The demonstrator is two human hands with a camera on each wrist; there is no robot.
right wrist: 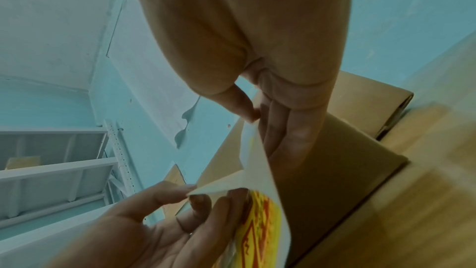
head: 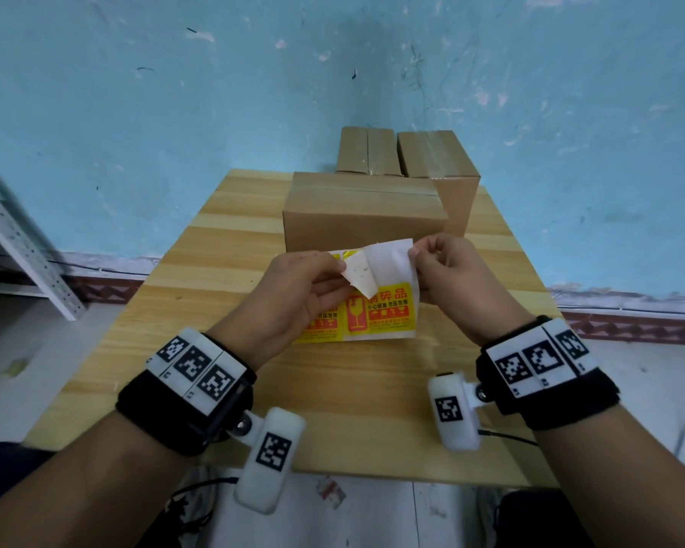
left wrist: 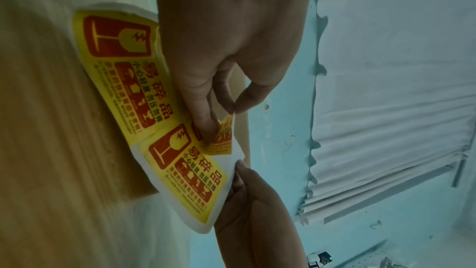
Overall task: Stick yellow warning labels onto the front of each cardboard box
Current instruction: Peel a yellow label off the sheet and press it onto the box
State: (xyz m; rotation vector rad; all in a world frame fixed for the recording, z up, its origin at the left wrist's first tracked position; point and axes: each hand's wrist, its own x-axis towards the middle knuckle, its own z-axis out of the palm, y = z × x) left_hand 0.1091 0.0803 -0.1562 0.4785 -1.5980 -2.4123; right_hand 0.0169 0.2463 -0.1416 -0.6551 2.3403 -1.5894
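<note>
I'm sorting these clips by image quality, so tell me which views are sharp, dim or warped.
Head view: bright and sharp, label sheet print readable, table edges bowed by the wide lens. Left wrist view: dim with a teal cast, labels sharp, wood at left smeared. Right wrist view: darkest, right hand looms soft, nearest cardboard box murky.

Worktop [head: 135, 350]: pale wood-grain planks, smooth, low sheen. Boxes [head: 356, 223]: matt brown cardboard, seams under glossy clear tape. Label sheet [head: 388, 314]: glossy yellow-and-red printed stickers on white, slick backing paper. Wall [head: 175, 92]: matt blue paint, chipped. Shelving [head: 20, 247]: white perforated metal.
</note>
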